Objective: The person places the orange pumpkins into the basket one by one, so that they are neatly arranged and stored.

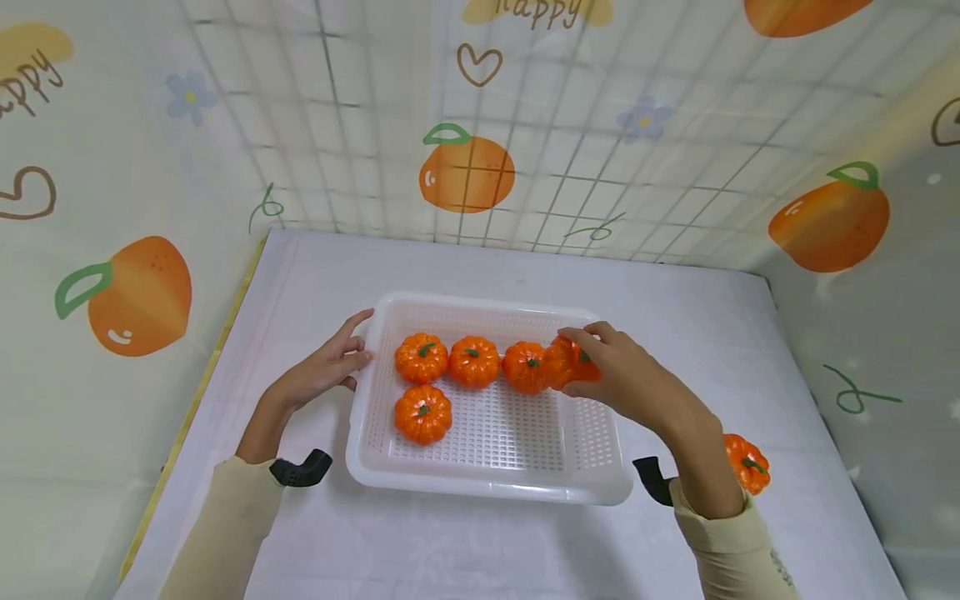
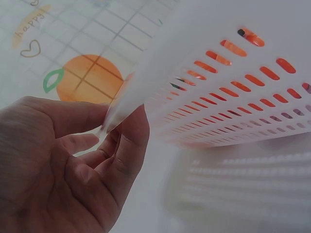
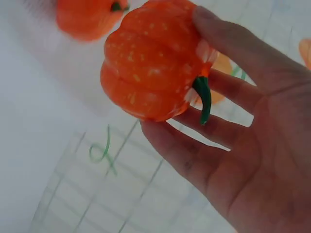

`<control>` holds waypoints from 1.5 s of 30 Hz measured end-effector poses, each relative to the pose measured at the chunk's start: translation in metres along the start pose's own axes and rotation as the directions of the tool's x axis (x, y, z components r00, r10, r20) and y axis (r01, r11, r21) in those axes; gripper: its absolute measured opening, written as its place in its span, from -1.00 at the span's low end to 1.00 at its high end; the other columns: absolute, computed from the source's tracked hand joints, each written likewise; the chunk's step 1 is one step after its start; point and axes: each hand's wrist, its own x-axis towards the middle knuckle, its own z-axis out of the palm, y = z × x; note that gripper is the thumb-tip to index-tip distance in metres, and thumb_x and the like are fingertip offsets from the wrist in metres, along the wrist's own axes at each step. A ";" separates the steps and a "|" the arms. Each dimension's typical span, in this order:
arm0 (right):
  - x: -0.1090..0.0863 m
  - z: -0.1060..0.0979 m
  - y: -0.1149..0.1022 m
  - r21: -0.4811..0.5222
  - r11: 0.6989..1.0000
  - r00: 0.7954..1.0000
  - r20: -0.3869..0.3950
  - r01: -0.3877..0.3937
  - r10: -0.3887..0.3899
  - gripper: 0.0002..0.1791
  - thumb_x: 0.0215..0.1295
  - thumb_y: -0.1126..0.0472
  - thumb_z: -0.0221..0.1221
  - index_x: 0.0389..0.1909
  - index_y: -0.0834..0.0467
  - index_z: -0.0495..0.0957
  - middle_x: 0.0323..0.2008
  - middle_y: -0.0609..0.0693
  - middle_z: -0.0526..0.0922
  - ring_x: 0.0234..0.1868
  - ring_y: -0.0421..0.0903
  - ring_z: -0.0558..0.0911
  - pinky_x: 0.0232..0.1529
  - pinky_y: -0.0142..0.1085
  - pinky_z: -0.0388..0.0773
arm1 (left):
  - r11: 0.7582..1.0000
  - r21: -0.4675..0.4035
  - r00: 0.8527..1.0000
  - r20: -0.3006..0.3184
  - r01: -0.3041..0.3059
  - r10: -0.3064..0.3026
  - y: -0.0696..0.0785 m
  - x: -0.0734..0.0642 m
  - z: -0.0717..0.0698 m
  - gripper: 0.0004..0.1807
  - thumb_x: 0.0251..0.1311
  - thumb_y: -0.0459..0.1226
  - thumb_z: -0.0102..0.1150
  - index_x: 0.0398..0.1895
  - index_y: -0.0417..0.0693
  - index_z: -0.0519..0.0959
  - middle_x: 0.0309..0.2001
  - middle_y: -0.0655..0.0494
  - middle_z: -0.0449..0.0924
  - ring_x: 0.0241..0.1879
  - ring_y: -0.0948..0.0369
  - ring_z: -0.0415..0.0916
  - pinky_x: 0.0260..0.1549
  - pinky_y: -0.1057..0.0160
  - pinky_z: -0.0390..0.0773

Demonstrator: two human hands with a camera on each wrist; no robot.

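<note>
My right hand [image 1: 626, 367] holds a small orange toy pumpkin [image 3: 150, 63] with a green stem, thumb on one side and fingers on the other. In the head view the held pumpkin is over the right part of a white plastic basket [image 1: 487, 487], close beside another pumpkin [image 1: 524, 367]. A row continues leftward with a pumpkin [image 1: 474, 363] and one at the far left [image 1: 422, 358]; below that one sits another pumpkin [image 1: 423, 415]. My left hand [image 2: 82, 155] pinches the basket's left rim between thumb and fingers, with orange showing through the slots.
Outside the basket, at the right, a further pumpkin [image 1: 748, 463] lies on the white tabletop [image 1: 465, 550], partly hidden by my right forearm. A wire grid [image 1: 555, 183] stands behind the table, under a printed cloth with oranges and hearts.
</note>
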 end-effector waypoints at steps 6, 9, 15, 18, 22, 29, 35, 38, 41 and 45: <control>0.015 0.019 -0.022 -0.029 0.995 0.994 0.060 0.094 -0.093 -0.24 0.17 0.12 0.44 0.40 0.03 0.38 0.17 0.11 0.44 0.14 0.08 0.47 0.07 -0.01 0.56 | 1.000 0.004 1.000 0.003 -0.007 0.007 -0.002 0.001 0.000 -0.27 0.53 -0.28 -0.11 0.61 0.12 -0.19 0.08 -0.32 0.36 -0.10 -0.04 0.50 -0.24 0.15 0.63; 0.021 0.027 -0.032 -0.070 0.988 0.986 0.101 0.138 -0.131 -0.24 0.15 0.06 0.45 0.38 0.02 0.39 0.17 0.09 0.45 0.12 0.05 0.48 0.07 -0.07 0.56 | 1.000 0.003 1.000 0.002 -0.006 0.006 -0.002 0.001 -0.001 -0.27 0.53 -0.28 -0.11 0.61 0.13 -0.19 0.09 -0.32 0.36 -0.10 -0.04 0.51 -0.24 0.14 0.63; 0.033 0.042 -0.044 -0.125 0.962 0.961 0.164 0.245 -0.223 -0.30 0.14 0.04 0.45 0.28 0.11 0.42 0.10 0.05 0.48 0.07 0.01 0.49 0.07 -0.15 0.53 | 1.000 0.006 1.000 -0.006 0.001 -0.001 -0.003 0.001 -0.001 -0.27 0.52 -0.29 -0.11 0.61 0.14 -0.19 0.09 -0.32 0.37 -0.10 -0.04 0.51 -0.24 0.14 0.63; 0.037 0.048 -0.048 -0.135 0.951 0.948 0.196 0.278 -0.250 -0.39 0.14 0.04 0.45 0.15 0.10 0.42 -0.02 -0.01 0.49 -0.01 -0.04 0.49 0.01 -0.20 0.53 | 1.000 0.010 1.000 -0.010 0.002 -0.002 -0.003 0.001 -0.001 -0.27 0.52 -0.29 -0.11 0.61 0.14 -0.19 0.08 -0.31 0.37 -0.10 -0.04 0.51 -0.24 0.14 0.63; 0.041 0.056 -0.053 -0.127 0.948 0.936 0.243 0.293 -0.256 -0.46 0.14 0.08 0.45 0.08 0.08 0.44 -0.10 -0.07 0.48 -0.08 -0.06 0.49 -0.06 -0.23 0.53 | 1.000 0.015 1.000 -0.013 0.004 -0.004 -0.003 0.001 -0.001 -0.26 0.52 -0.28 -0.10 0.61 0.14 -0.19 0.09 -0.31 0.37 -0.11 -0.04 0.51 -0.24 0.15 0.63; 0.047 0.071 -0.059 -0.183 0.920 0.913 0.287 0.348 -0.288 -0.54 0.11 0.13 0.46 -0.06 0.09 0.44 -0.19 -0.08 0.43 -0.22 -0.08 0.44 -0.21 -0.29 0.48 | 1.000 0.019 1.000 -0.012 0.002 -0.002 -0.003 0.001 -0.001 -0.26 0.52 -0.28 -0.10 0.61 0.14 -0.19 0.09 -0.31 0.38 -0.12 -0.04 0.51 -0.25 0.16 0.63; 0.050 0.079 -0.064 -0.239 0.889 0.898 0.310 0.392 -0.312 -0.48 0.12 0.14 0.46 0.04 0.13 0.44 -0.11 0.00 0.46 -0.20 -0.03 0.46 -0.21 -0.27 0.52 | 1.000 0.014 1.000 -0.011 0.004 -0.004 -0.004 0.001 -0.001 -0.26 0.52 -0.26 -0.10 0.61 0.14 -0.19 0.11 -0.31 0.38 -0.11 -0.03 0.51 -0.25 0.16 0.63; 0.052 0.082 -0.066 -0.275 0.869 0.891 0.322 0.411 -0.319 -0.41 0.11 0.10 0.47 0.11 0.15 0.44 -0.03 0.04 0.46 -0.17 -0.01 0.51 -0.19 -0.27 0.56 | 1.000 0.013 1.000 -0.009 0.004 -0.004 -0.004 0.001 -0.001 -0.26 0.53 -0.26 -0.09 0.61 0.14 -0.19 0.11 -0.31 0.38 -0.12 -0.03 0.52 -0.25 0.16 0.63; 0.054 0.087 -0.066 -0.312 0.852 0.889 0.329 0.421 -0.319 -0.32 0.11 0.06 0.46 0.21 0.16 0.42 0.09 0.09 0.44 -0.12 0.03 0.54 -0.15 -0.26 0.60 | 1.000 0.013 1.000 -0.009 0.004 -0.004 -0.004 0.001 -0.001 -0.26 0.53 -0.26 -0.10 0.61 0.14 -0.19 0.11 -0.32 0.38 -0.11 -0.04 0.52 -0.24 0.15 0.63; 0.056 0.093 -0.067 -0.350 0.829 0.887 0.325 0.436 -0.329 -0.26 0.10 0.04 0.47 0.26 0.17 0.40 0.14 0.13 0.42 -0.14 0.05 0.54 -0.15 -0.25 0.60 | 1.000 0.008 1.000 -0.009 0.001 -0.001 -0.003 0.001 -0.002 -0.27 0.53 -0.26 -0.10 0.61 0.15 -0.19 0.12 -0.33 0.38 -0.10 -0.04 0.53 -0.22 0.13 0.64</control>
